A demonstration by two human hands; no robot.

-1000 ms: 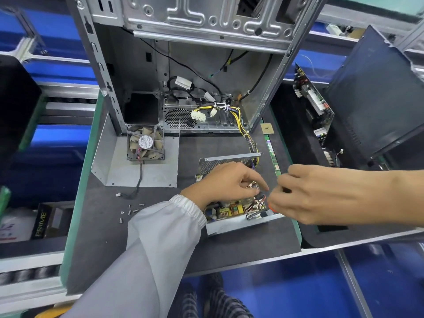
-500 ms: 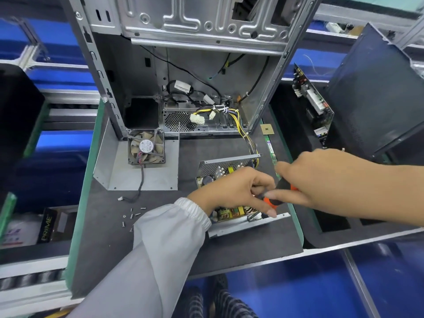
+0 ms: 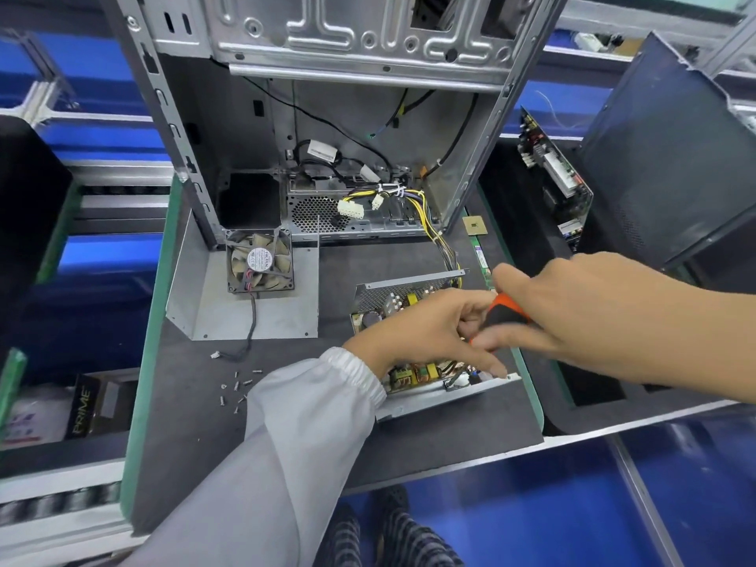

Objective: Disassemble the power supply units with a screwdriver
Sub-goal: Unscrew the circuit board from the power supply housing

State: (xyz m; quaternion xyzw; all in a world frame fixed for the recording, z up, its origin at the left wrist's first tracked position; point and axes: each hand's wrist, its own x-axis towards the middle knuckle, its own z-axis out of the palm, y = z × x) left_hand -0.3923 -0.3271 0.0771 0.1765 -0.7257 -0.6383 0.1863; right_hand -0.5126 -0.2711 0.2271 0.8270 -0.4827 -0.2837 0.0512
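Opened power supply unit [image 3: 413, 321] on a dark desk [image 3: 196, 423], blue flooring below.

At frame centre its circuit board is exposed; the left hand [image 3: 425, 333] curls loosely over it, while right-hand fingers [image 3: 507, 339] grip an orange-black screwdriver [image 3: 505, 311]. Upper frame: empty computer case [image 3: 327, 116]; a loose fan [image 3: 259, 261] and screws [image 3: 237, 386] lie left.

**Grey sleeve on one arm, none on the other**

The left hand [image 3: 425, 333] emerges from a long, loose pale-grey sleeve [image 3: 286, 444] ending in a gathered, ribbed elastic cuff [image 3: 356, 374]. The right hand [image 3: 572, 317] and forearm are bare, with no sleeve. Near the lower edge, dark striped trousers [image 3: 392, 538] show.
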